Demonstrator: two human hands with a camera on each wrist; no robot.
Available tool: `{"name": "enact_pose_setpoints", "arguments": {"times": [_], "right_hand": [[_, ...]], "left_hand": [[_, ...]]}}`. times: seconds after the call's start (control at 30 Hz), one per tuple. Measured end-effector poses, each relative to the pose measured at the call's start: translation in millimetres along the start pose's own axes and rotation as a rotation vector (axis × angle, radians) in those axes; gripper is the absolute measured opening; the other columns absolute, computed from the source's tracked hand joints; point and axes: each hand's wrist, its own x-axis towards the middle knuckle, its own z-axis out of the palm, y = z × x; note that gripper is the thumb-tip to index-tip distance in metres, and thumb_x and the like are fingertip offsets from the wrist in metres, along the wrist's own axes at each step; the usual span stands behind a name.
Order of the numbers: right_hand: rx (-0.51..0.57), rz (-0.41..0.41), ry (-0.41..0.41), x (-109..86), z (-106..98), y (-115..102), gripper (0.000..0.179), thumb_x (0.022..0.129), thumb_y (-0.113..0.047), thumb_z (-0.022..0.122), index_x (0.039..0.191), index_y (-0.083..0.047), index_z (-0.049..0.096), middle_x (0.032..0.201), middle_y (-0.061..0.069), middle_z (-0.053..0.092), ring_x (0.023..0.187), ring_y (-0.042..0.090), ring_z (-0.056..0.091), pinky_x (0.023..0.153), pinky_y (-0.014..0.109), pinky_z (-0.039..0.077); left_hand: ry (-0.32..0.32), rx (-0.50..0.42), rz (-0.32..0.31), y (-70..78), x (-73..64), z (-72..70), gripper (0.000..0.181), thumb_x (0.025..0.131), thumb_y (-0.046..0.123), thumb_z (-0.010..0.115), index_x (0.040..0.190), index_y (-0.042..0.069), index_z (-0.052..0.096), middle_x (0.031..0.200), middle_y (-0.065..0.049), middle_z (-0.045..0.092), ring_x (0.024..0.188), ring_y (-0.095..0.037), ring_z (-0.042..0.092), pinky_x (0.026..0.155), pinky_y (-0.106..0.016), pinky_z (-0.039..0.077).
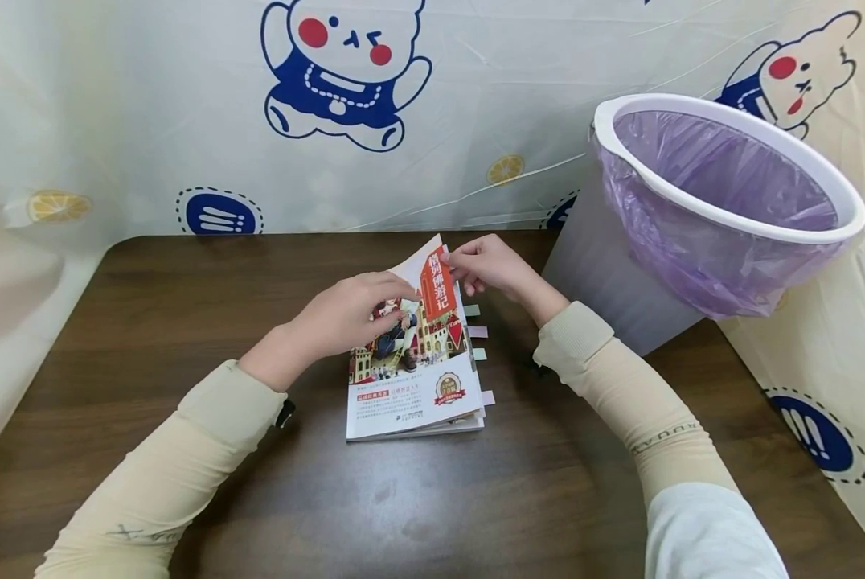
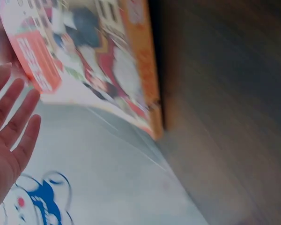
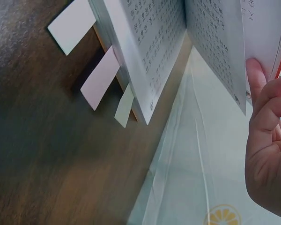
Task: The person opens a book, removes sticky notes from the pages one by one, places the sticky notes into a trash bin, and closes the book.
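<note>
A paperback book (image 1: 403, 402) with an illustrated cover and a red title panel lies on the table, its cover side lifted along the right edge. My right hand (image 1: 493, 265) pinches that edge near the top corner. In the right wrist view, the same hand (image 3: 271, 136) grips the cover and some leaves, and printed pages (image 3: 154, 47) show in the opened gap. Over the cover's left part hovers my left hand (image 1: 353, 314). Its fingers (image 2: 18, 122) are spread and fairly straight in the left wrist view, holding nothing. Several pastel page tabs (image 3: 100, 86) stick out from the book's side.
A grey bin with a white rim (image 1: 729, 217) and a purple liner (image 1: 693, 241) stands at the right, close to my right forearm. The dark wooden table (image 1: 186, 305) meets a pale cartoon-printed curtain (image 1: 476, 145) at the back and sides.
</note>
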Motion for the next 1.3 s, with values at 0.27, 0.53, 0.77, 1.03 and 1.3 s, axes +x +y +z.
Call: {"name": "enact_pose_setpoints", "arguments": {"times": [0.27,0.53,0.77,1.03,1.3], "right_hand": [[0.010,-0.013,0.005,1.5,2.8,-5.2,0.029,0.103,-0.021,0.064,0.107,0.006,0.074,0.079,0.009,0.072,0.050,0.012,0.055,0.051,0.022,0.044],[0.024,-0.014,0.004,2.3,6.0,-14.0,0.028,0.103,-0.021,0.063,0.099,0.005,0.074,0.074,0.007,0.070,0.048,0.011,0.052,0.050,0.022,0.042],[0.018,-0.006,0.008,3.5,6.4,-11.7,0.030,0.104,-0.022,0.062,0.102,0.006,0.074,0.075,0.007,0.072,0.049,0.012,0.053,0.050,0.022,0.042],[-0.010,-0.018,0.016,2.6,6.9,-5.4,0.030,0.106,-0.022,0.060,0.103,0.004,0.075,0.076,0.007,0.071,0.051,0.012,0.055,0.053,0.023,0.043],[0.001,-0.016,0.022,0.2,5.4,-3.8,0.028,0.105,-0.018,0.059,0.108,0.005,0.075,0.080,0.007,0.075,0.052,0.014,0.056,0.052,0.022,0.042]], "left_hand": [[0.059,0.035,0.284,18.1,16.3,14.1,0.030,0.092,0.008,0.076,0.122,0.006,0.073,0.124,-0.008,0.069,0.108,-0.021,0.066,0.093,-0.037,0.054],[0.011,0.171,0.354,25.9,27.3,18.8,0.031,0.093,0.003,0.071,0.123,0.006,0.073,0.124,-0.008,0.069,0.107,-0.022,0.066,0.085,-0.037,0.057],[-0.082,0.245,0.319,32.1,33.9,19.6,0.022,0.093,0.006,0.069,0.115,0.006,0.073,0.112,-0.007,0.067,0.099,-0.021,0.064,0.086,-0.036,0.055],[-0.064,0.220,0.317,28.5,31.1,19.9,0.017,0.092,0.004,0.068,0.107,0.007,0.072,0.107,-0.006,0.064,0.093,-0.020,0.060,0.081,-0.032,0.052],[-0.005,0.191,0.335,23.8,23.5,13.3,0.013,0.090,0.002,0.071,0.102,0.007,0.071,0.100,-0.005,0.062,0.087,-0.020,0.058,0.078,-0.033,0.052]]}}
